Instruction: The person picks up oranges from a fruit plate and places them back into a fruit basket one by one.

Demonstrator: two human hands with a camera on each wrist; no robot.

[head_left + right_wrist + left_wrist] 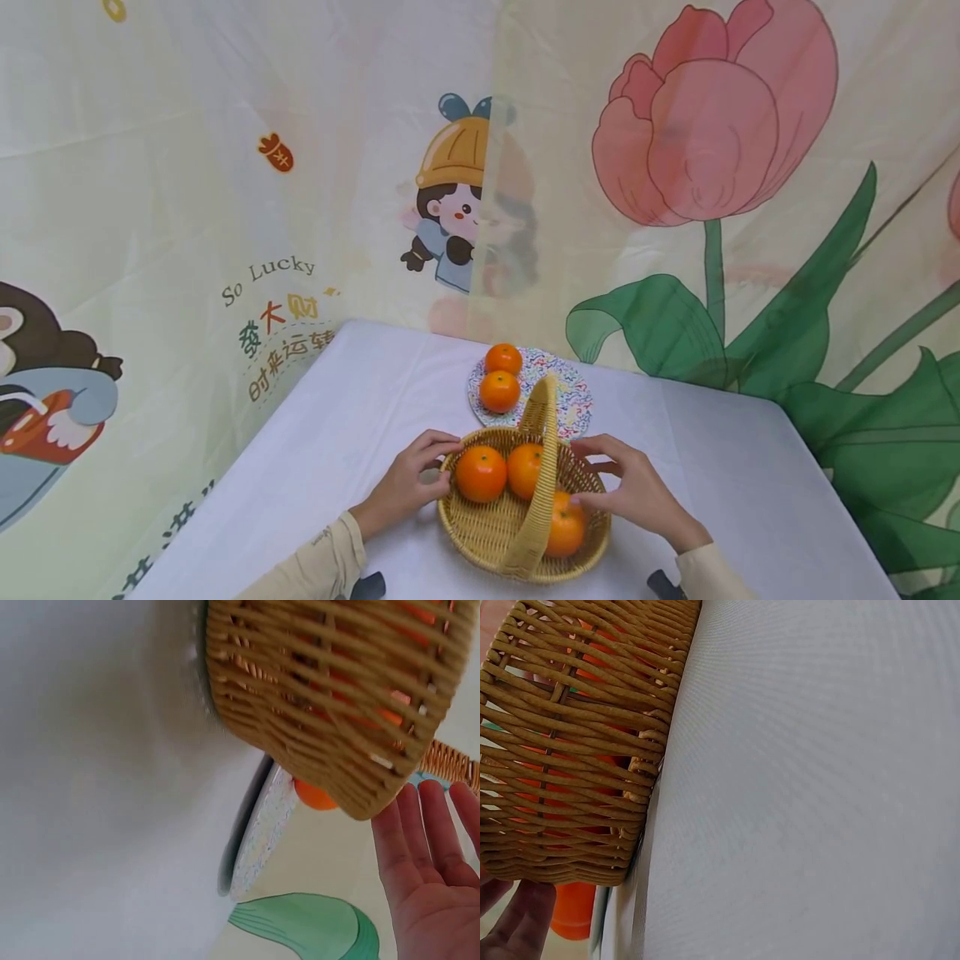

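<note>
An oval wicker basket (480, 546) with an arched handle (542, 500) stands on the white table, holding three oranges, one of them at the left (481, 474). My left hand (408, 479) rests its fingertips at the basket's left rim, fingers loosely bent. On the opposite side, my right hand (630, 487) has its fingers by the far right rim and its thumb over the basket. The right wrist view shows the right fingers (439, 825) nearly straight beside the rim. The left wrist view shows the left fingers (526, 919) against the basket's edge.
Behind the basket lies a round speckled plate (573, 396) with two oranges on its left part, the nearer one (499, 392) in front of the other. A white cloth (712, 492) covers the table. Printed curtains (360, 167) hang around the table.
</note>
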